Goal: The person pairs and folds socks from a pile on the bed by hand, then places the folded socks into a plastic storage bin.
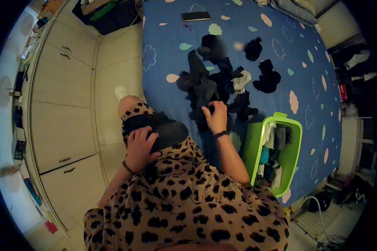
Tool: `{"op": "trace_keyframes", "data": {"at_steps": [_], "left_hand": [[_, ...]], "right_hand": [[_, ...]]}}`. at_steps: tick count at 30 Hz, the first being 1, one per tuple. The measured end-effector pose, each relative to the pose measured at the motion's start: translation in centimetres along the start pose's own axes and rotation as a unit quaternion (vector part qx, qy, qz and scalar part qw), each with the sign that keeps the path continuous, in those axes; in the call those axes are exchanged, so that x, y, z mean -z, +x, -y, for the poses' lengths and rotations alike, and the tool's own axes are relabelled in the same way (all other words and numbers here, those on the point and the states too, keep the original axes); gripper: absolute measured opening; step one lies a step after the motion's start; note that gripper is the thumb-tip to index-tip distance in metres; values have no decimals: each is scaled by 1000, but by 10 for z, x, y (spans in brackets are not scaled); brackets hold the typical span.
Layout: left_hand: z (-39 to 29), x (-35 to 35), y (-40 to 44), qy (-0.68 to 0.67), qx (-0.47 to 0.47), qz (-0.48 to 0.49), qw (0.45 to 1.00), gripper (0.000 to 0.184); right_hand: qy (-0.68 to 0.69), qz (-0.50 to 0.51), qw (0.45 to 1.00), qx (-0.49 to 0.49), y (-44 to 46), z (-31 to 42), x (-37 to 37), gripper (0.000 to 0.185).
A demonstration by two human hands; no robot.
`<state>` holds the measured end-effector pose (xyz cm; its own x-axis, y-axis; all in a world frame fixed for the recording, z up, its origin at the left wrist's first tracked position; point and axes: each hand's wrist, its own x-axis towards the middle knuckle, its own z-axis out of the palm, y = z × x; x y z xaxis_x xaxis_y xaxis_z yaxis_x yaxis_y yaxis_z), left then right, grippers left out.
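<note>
On the thigh lies a dark grey sock (pixel 171 133), laid out flat. My left hand (pixel 142 148) rests over its near end with fingers slightly bent and apart. My right hand (pixel 217 119) is at the near edge of a heap of dark socks (pixel 224 77) on the bed. Its thumb and forefinger curl together at a dark grey sock (pixel 206 93) there; the exact contact is partly hidden. A light grey sock (pixel 241 81) lies among the dark ones. Two bunched dark socks, one far (pixel 253 49) and one nearer (pixel 267 77), sit apart to the right.
A green plastic bin (pixel 296 163) with folded socks and cloths stands on the blue patterned bed (pixel 297 75), right of my right forearm. A phone (pixel 196 16) lies at the far side. Cream cabinets (pixel 65 125) line the left, beyond a strip of floor.
</note>
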<state>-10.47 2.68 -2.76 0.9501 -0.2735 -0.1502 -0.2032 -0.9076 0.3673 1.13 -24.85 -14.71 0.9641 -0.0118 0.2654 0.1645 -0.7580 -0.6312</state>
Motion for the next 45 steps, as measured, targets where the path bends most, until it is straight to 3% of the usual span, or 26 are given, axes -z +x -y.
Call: {"op": "trace_keyframes", "data": {"at_steps": [1,3,5,6,7,8,9,10,11,17,18,19,21,22,23,25,27,29,30,32,36,38,39,41,45], "left_hand": [[0,1,2,1,-12,-13,1000,58],[-3,3,5,0,-22,-26,999,58],[-7,14,9,-73,-15,-123,990,49],[-7,13,13,-73,-14,-120,990,49],[-5,11,19,-336,46,-78,937,44],[-5,10,24,-574,102,-34,812,41],[-6,8,30,-573,102,-34,812,41],[-8,7,35,-737,127,30,663,42],[-8,5,39,-861,145,93,479,44],[-17,1,37,-890,171,59,418,44],[-19,3,36,-895,180,57,403,40],[-16,-4,36,-896,180,51,403,40],[-1,-18,31,-874,194,-32,444,28],[-12,-3,40,-844,237,-66,476,14],[-5,-1,36,-842,241,-79,476,14],[2,1,29,-735,237,-98,628,7],[-6,-1,27,-706,268,-149,638,10],[-2,-17,28,-658,207,-243,682,8],[-1,-18,27,-659,207,-245,681,8],[1,-18,21,-587,168,-330,720,7],[4,-16,-9,-549,190,-349,735,8],[6,-23,-34,-524,199,-319,764,10],[10,-28,-47,-524,201,-319,764,10],[22,-45,-66,-433,235,-252,833,13],[33,-59,-81,-512,265,-173,799,17]], "right_hand": [[1,-3,1000,3,5,-1,-2,23],[219,11,969,-118,11,3,-3,18],[269,-1,955,-126,10,18,-3,14],[341,35,931,-125,10,37,4,13],[410,70,901,-123,9,57,9,14],[418,126,891,-124,3,76,13,16],[425,179,878,-125,-7,95,18,19],[451,239,852,-118,-13,113,27,20],[474,298,821,-110,-19,125,32,21],[459,347,817,-33,-47,138,40,20],[490,378,781,-84,-47,136,40,20],[490,382,779,-82,-44,132,42,20],[531,363,734,-219,-34,124,46,19],[514,322,775,-178,-31,111,38,17],[494,280,812,-137,-30,95,28,16],[547,323,745,-203,-23,76,25,12],[559,340,728,-204,-17,74,29,10],[506,402,741,-185,-11,65,26,10],[504,404,741,-183,-10,63,25,10],[440,398,791,-151,-10,59,20,8],[491,362,769,-192,-26,60,12,6],[377,387,839,-68,-40,69,17,6],[377,388,838,-69,-46,71,22,6],[336,476,811,-57,-56,75,30,7],[339,508,791,-43,-61,67,38,4]]}}
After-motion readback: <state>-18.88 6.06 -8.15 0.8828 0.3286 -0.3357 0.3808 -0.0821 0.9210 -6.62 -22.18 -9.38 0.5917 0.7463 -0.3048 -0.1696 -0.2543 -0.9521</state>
